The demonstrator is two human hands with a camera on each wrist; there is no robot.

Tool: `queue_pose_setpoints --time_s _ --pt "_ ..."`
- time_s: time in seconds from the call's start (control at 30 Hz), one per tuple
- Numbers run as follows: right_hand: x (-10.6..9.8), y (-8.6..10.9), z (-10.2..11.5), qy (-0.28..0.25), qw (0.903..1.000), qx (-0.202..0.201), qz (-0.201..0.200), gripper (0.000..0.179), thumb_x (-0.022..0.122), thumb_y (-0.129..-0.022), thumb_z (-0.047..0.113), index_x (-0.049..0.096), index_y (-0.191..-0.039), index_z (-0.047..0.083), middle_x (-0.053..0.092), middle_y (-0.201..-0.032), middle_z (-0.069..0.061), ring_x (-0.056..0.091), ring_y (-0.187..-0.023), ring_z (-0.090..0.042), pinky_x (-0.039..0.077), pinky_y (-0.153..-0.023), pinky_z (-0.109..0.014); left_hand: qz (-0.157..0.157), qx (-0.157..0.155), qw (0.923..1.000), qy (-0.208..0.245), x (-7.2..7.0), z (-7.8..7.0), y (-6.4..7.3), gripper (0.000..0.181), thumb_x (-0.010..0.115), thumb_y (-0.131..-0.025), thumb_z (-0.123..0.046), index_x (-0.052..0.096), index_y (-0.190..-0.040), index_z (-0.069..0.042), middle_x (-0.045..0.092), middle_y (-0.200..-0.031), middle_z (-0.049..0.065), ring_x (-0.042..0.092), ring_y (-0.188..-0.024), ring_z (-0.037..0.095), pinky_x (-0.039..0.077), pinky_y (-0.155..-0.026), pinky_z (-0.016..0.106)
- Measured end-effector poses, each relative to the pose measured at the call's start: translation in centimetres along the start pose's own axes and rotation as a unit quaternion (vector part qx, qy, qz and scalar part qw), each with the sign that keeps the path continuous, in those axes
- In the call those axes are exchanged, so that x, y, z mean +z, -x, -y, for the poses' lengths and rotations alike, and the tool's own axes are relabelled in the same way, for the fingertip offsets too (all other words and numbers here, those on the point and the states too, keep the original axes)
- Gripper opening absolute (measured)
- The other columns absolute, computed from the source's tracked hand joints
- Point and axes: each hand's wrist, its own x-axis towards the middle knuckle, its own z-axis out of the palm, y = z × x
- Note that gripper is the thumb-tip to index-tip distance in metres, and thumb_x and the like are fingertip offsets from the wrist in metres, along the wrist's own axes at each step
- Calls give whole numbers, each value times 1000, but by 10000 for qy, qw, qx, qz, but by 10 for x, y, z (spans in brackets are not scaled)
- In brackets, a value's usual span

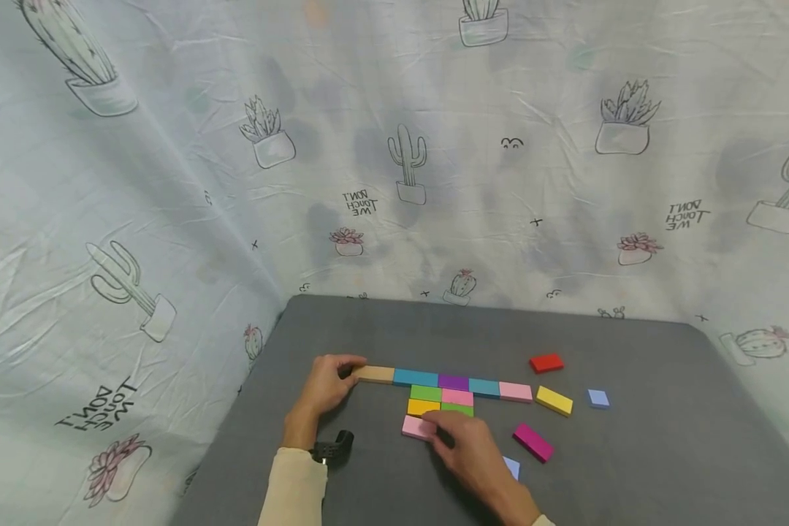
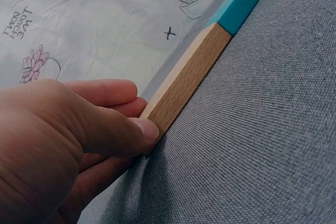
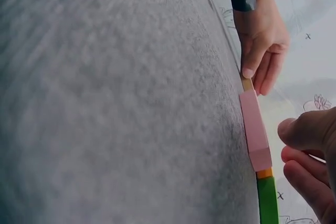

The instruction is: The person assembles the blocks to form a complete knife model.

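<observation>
At the left end of a row of blocks, my left hand [image 1: 325,383] pinches the plain wooden block [image 1: 376,374], thumb on its near side and fingers behind. Blue [image 1: 416,378], purple [image 1: 454,382], blue and pink blocks [image 1: 515,391] continue that row. Below its middle lie green [image 1: 425,393], pink, orange [image 1: 424,408] and green blocks. My right hand [image 1: 473,453] hovers by the lowest pink block [image 1: 417,428], which sits slightly askew under the orange one. In the right wrist view its thumb and fingers stand apart from that pink block [image 3: 255,132].
Loose red [image 1: 546,363], yellow [image 1: 554,401], magenta [image 1: 533,443] and light blue blocks [image 1: 598,399] lie to the right on the grey table [image 1: 638,467]. Another light blue block [image 1: 512,467] is partly hidden by my right hand. A cactus-print curtain [image 1: 434,241] surrounds the table.
</observation>
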Motion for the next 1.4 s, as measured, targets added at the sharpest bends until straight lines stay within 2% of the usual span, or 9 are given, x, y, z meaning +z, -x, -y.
queue_pose_setpoints --time_s 0.13,0.23,0.5,0.73,0.9,1.13,1.27,1.4 --pt "5 -2 2 -7 9991 -412 -128 31 90 -90 6 83 -119 15 83 -113 6 78 -103 -12 67 -95 -39 -25 -18 10000 9 -1 1 0 32 81 -92 8 84 -119 -8 83 -118 8 79 -113 29 64 -100 51" --pt "8 -4 2 39 9984 -558 -36 29 88 -91 2 84 -117 15 83 -112 5 78 -102 -13 67 -93 -38 -20 -81 10000 43 -2 1 0 32 81 -93 7 85 -120 -9 83 -118 7 79 -114 28 64 -101 51" --pt "8 -7 5 135 9991 -184 357 29 84 -95 3 83 -121 16 83 -117 3 78 -107 -16 66 -98 -40 -11 -80 9999 86 -2 1 1 31 81 -92 8 84 -119 -8 83 -118 7 79 -114 27 63 -101 52" --pt "8 -8 8 264 9990 -272 251 31 85 -92 0 83 -119 15 83 -113 3 78 -103 -16 66 -95 -40 -16 -63 10000 56 -3 1 1 31 82 -92 8 85 -118 -9 83 -117 6 79 -113 27 63 -101 51" --pt "8 -7 10 217 9990 -200 342 30 85 -93 2 83 -119 15 83 -114 3 77 -103 -16 66 -96 -40 3 -50 10000 11 -2 1 2 31 81 -92 8 85 -118 -9 83 -117 6 79 -114 27 63 -102 51" --pt "7 -6 6 201 9990 -396 106 31 86 -91 -1 84 -118 14 83 -113 4 78 -103 -15 66 -96 -40 48 7 10000 -20 -3 0 2 32 80 -93 8 84 -120 -10 83 -120 7 78 -117 29 62 -103 52" --pt "7 -6 4 231 9989 -363 172 32 86 -92 0 83 -120 15 83 -114 4 78 -105 -16 66 -97 -41 87 -80 9999 -78 -2 0 2 31 80 -94 6 84 -120 -11 82 -121 6 77 -119 29 62 -105 52" --pt "2 -2 1 7 9993 -257 270 34 86 -93 3 82 -123 17 83 -117 5 78 -108 -15 66 -97 -41 102 -104 9999 -40 -2 -1 1 31 81 -93 5 84 -119 -11 82 -121 5 76 -119 29 61 -105 53"
